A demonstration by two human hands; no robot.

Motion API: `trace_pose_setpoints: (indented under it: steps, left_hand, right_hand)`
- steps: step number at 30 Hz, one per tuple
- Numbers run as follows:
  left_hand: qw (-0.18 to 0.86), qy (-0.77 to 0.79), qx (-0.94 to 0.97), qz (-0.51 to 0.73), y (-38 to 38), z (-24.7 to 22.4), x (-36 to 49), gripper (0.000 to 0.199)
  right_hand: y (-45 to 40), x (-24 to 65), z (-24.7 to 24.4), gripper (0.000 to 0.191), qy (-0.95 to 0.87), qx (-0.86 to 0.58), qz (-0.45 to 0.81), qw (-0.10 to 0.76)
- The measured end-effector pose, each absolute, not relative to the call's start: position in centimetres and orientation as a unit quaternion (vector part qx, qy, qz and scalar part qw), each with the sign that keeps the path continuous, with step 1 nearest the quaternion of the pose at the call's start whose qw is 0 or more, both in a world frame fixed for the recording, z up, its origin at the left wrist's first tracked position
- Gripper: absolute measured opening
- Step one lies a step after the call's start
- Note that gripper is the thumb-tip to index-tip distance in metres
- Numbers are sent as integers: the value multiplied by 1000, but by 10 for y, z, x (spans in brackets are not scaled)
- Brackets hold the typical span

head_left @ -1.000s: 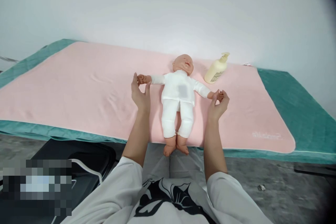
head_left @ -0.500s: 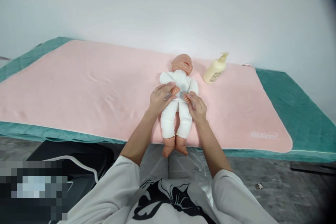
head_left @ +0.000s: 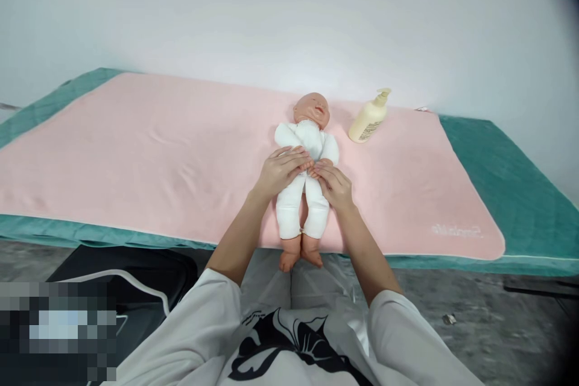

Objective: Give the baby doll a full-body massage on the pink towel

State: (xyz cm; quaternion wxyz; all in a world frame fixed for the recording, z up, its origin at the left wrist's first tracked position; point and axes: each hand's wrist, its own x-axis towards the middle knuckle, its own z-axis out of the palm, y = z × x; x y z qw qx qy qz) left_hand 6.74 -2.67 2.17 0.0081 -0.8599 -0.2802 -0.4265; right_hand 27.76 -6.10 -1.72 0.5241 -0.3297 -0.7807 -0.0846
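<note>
A baby doll (head_left: pixel 311 142) in a white suit lies on its back, its head away from me and its bare feet over the near edge of the bed. My left hand (head_left: pixel 284 170) has its fingers laid over one of the doll's hands at the belly, gripping it. On the other side, my right hand (head_left: pixel 335 184) holds the doll's other hand between fingers and thumb. Both small hands are brought close together and are partly covered by my fingers.
A cream pump bottle (head_left: pixel 368 120) stands to the right of the doll's head. Under the doll a pink mat (head_left: pixel 113 151) covers a teal bed (head_left: pixel 511 181) against a white wall. Below the left edge is a black object (head_left: pixel 149 259) with a white cable.
My left fingers have come down over the doll's hand, where they were raised before. My right hand has shifted slightly inward, and the doll's two hands are now closer together.
</note>
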Motion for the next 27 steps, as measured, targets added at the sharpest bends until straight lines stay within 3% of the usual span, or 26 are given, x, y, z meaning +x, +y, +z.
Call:
trace_pose_setpoints:
  steps: [6,12,18,23,27]
  left_hand:
    - [18,-297,-829,-474,-25,13,64,25]
    - [7,-395,-693,-603,-22,5,52,47]
    - [20,-491,-571,-658,-24,11,38,43]
    - [-20,-603,-472,-643,-14,0,20,51]
    - [-97,-668,-444,-590,-4,-12,12,75]
  right_hand:
    - [-62,278,-17,19,-753,-346,-92,552]
    - [-61,286,-17,20,-644,-437,-99,620]
    - [-59,312,-22,32,-523,-544,-86,650]
    - [-53,329,-33,44,-427,-615,-21,663]
    - [-53,338,-34,42,-389,-680,-8,621]
